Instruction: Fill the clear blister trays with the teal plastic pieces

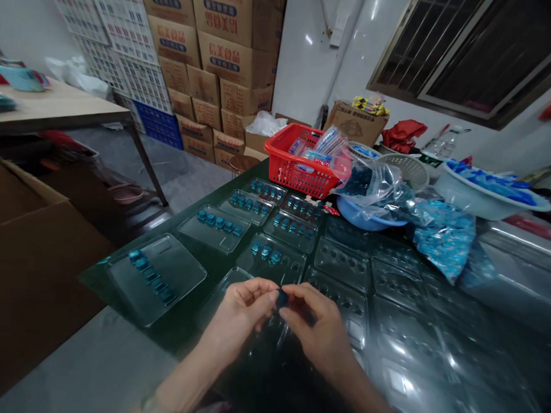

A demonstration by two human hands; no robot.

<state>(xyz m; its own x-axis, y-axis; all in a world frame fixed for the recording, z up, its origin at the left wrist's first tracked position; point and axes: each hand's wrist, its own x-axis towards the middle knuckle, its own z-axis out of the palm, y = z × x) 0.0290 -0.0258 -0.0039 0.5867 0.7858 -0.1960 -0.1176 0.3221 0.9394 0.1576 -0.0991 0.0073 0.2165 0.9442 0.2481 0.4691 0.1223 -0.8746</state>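
We hold one small blue capsule [281,298] just above a clear blister tray [222,296], the fingers of our left hand [238,313] and right hand [319,325] clamped on it from either side. Nearby blister trays [214,228] on the dark table [176,325] carry rows of blue capsules; a red plastic basket [299,165] stands beyond.

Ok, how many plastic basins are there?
2: a white basin holding blue packets at far right, and a blue basin under a clear bag beside the red basket. More may be hidden.
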